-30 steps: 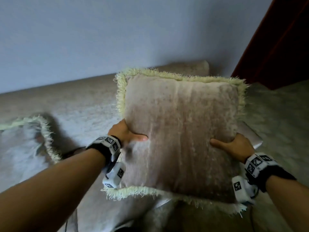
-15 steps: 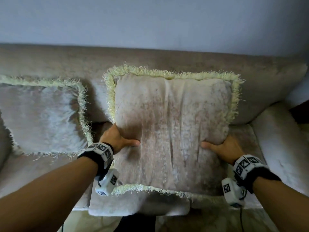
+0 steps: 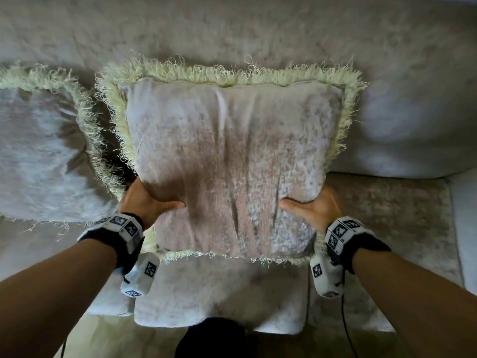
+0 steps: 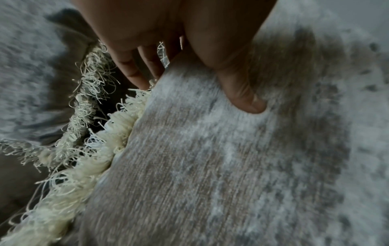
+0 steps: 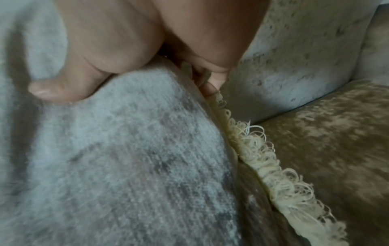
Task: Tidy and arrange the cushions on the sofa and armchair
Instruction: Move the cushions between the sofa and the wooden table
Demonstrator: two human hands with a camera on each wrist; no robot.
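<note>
A beige velvet cushion (image 3: 229, 161) with a cream fringe stands upright against the sofa back (image 3: 258, 34). My left hand (image 3: 147, 202) grips its lower left side, thumb on the front, fingers behind. My right hand (image 3: 312, 208) grips the lower right side the same way. In the left wrist view the thumb presses into the cushion (image 4: 210, 166) while the fingers curl behind the fringe. The right wrist view shows the thumb dug into the cushion (image 5: 118, 158), fingers hidden behind its edge. A second fringed cushion (image 3: 38, 151) leans on the sofa back just to the left.
The sofa seat (image 3: 387, 215) lies bare to the right of the held cushion, ending at the right armrest (image 3: 464, 228). A seat cushion edge (image 3: 219, 306) juts toward me below the held cushion. Cables hang from both wrist cameras.
The cushion has been carried from mid-air in front of the sofa's end to the sofa back, beside the left cushion, and lowered. Both hands keep the same grip.
</note>
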